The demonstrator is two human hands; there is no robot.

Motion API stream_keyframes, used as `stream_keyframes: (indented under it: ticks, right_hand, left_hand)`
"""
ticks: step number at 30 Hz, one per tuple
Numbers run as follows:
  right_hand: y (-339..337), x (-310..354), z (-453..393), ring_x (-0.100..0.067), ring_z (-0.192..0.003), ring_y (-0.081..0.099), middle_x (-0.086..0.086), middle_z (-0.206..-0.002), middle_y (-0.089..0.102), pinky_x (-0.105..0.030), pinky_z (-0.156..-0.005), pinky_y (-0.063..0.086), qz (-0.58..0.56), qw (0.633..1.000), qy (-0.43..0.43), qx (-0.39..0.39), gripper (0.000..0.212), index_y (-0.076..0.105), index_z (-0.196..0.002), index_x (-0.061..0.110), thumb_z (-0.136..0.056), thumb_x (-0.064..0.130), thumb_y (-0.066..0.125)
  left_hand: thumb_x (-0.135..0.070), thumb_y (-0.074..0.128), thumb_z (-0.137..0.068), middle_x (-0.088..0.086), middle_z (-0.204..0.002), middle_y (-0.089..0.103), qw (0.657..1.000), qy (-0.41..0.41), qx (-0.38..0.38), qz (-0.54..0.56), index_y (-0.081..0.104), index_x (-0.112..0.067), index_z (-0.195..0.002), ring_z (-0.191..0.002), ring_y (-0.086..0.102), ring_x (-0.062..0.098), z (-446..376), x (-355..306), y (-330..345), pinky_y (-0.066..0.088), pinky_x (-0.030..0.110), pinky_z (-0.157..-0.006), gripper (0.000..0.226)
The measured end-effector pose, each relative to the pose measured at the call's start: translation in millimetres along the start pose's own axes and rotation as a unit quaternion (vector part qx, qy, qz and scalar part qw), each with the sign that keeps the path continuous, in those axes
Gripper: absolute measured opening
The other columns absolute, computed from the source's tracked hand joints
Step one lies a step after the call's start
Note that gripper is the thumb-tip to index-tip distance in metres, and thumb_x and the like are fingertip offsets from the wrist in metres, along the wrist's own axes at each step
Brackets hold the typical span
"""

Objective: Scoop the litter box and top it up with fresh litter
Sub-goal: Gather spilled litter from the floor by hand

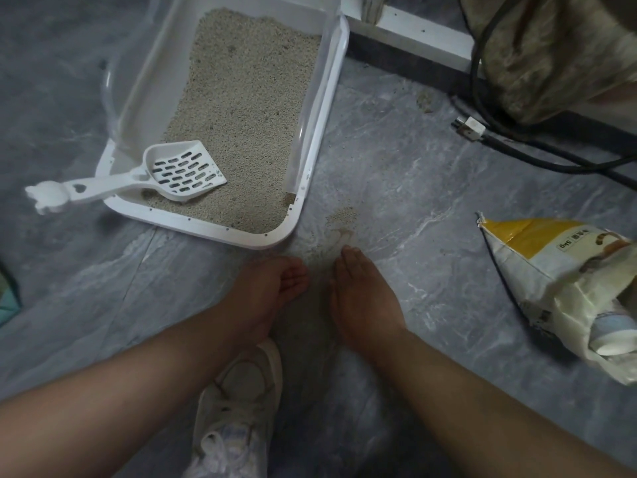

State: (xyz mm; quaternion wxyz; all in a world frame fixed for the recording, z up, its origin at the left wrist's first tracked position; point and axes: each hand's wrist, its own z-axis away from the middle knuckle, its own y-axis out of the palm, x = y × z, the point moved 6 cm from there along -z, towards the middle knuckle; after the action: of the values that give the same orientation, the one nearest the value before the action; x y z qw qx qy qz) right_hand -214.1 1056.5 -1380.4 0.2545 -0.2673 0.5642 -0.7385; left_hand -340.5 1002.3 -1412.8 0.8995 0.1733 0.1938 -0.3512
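Left hand [275, 288] cupped, fingers loosely curled, holding nothing; right hand [358, 291] flat, fingers straight on floor [431, 188] beside spilled litter [343, 213]. Scoop [165, 174] resting in litter box [320, 132].

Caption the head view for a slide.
Both hands sweep spilled litter beside the litter box.

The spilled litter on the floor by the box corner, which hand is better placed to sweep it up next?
Right, probably. The right hand lies flat on the floor, fingertips just short of the spilled litter. The left hand is cupped beside it, placed to catch rather than sweep.
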Motion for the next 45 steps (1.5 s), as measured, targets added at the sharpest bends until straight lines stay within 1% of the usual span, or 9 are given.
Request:
stream_keyframes:
  ticks: [3,6,8,14,16,18,23,31,45]
  right_hand:
    - [9,-7,-9,-0.041,-0.119,0.062,-0.03,-0.122,0.066,-0.046,-0.106,0.045,0.02,1.0,-0.003,-0.009,0.042,0.072,-0.107,-0.012,-0.078,0.019,0.072]
    - [16,-18,-27,-0.034,-0.149,0.028,-0.024,-0.158,0.031,-0.033,-0.122,0.01,-0.047,0.998,0.035,0.017,0.059,0.04,-0.147,-0.008,-0.1,0.027,0.029]
    - [16,-21,-34,-0.032,-0.152,0.018,-0.021,-0.163,0.022,-0.033,-0.123,0.004,-0.057,0.998,0.021,0.03,0.057,0.031,-0.152,-0.005,-0.104,0.026,0.032]
    - [6,-29,-15,-0.037,-0.129,0.054,-0.024,-0.138,0.056,-0.039,-0.114,0.036,-0.085,0.996,-0.001,-0.014,0.043,0.061,-0.127,-0.006,-0.087,0.008,0.067]
    - [4,-40,-13,-0.033,-0.114,0.057,-0.015,-0.123,0.062,-0.037,-0.097,0.052,-0.135,0.99,0.02,-0.022,0.034,0.066,-0.112,0.003,-0.078,0.0,0.068]
    - [-2,-48,-17,-0.029,-0.094,0.054,-0.007,-0.099,0.058,-0.032,-0.077,0.048,-0.165,0.984,0.041,-0.056,0.022,0.064,-0.089,0.009,-0.072,-0.005,0.067]
    - [-13,-66,-33,-0.025,-0.072,0.049,-0.007,-0.078,0.052,-0.029,-0.063,0.031,-0.205,0.965,0.119,-0.115,0.018,0.057,-0.072,0.008,-0.085,-0.001,0.064]
    - [-19,-77,-51,-0.031,-0.081,0.059,-0.011,-0.086,0.063,-0.037,-0.067,0.048,-0.133,0.978,0.154,-0.034,0.035,0.068,-0.086,0.009,-0.1,0.037,0.051]
    - [-3,-60,-43,-0.033,-0.093,0.053,-0.013,-0.101,0.054,-0.041,-0.078,0.052,-0.07,0.991,0.113,0.004,0.042,0.058,-0.135,0.012,-0.101,0.033,0.044]
  left_hand:
    - [-0.008,0.054,-0.098,0.018,-0.092,0.067,1.0,-0.002,0.001,-0.001,0.064,0.002,-0.096,-0.094,0.065,0.029,1,-1,2,0.054,0.037,-0.095,0.013]
    - [-0.008,0.054,-0.098,0.017,-0.091,0.068,1.0,-0.004,0.003,-0.002,0.064,0.001,-0.095,-0.091,0.066,0.028,1,-2,3,0.055,0.036,-0.094,0.014]
    - [-0.007,0.054,-0.098,0.017,-0.091,0.068,1.0,-0.004,0.007,-0.003,0.064,0.001,-0.095,-0.091,0.066,0.028,1,-2,4,0.055,0.036,-0.093,0.014]
    - [-0.007,0.056,-0.097,0.019,-0.096,0.067,1.0,-0.011,0.01,-0.006,0.065,0.0,-0.094,-0.101,0.064,0.031,0,1,7,0.053,0.041,-0.1,0.011]
    - [-0.007,0.057,-0.097,0.018,-0.096,0.067,1.0,-0.011,0.012,-0.004,0.065,0.0,-0.094,-0.101,0.063,0.031,0,1,8,0.053,0.042,-0.102,0.011]
    - [-0.007,0.057,-0.097,0.017,-0.095,0.067,1.0,-0.011,0.016,-0.002,0.065,0.0,-0.095,-0.1,0.063,0.03,1,0,10,0.053,0.042,-0.1,0.011]
    - [-0.006,0.056,-0.096,0.017,-0.094,0.066,1.0,-0.011,0.019,0.001,0.064,0.0,-0.095,-0.097,0.064,0.029,3,-3,9,0.056,0.037,-0.093,0.01]
    - [-0.006,0.058,-0.096,0.013,-0.085,0.068,0.999,-0.021,0.024,-0.001,0.065,-0.002,-0.093,-0.087,0.065,0.024,4,-1,11,0.054,0.041,-0.098,0.009]
    - [-0.008,0.056,-0.097,0.012,-0.09,0.068,0.998,-0.036,0.041,-0.007,0.066,-0.004,-0.092,-0.095,0.063,0.023,6,0,17,0.051,0.041,-0.104,0.012]
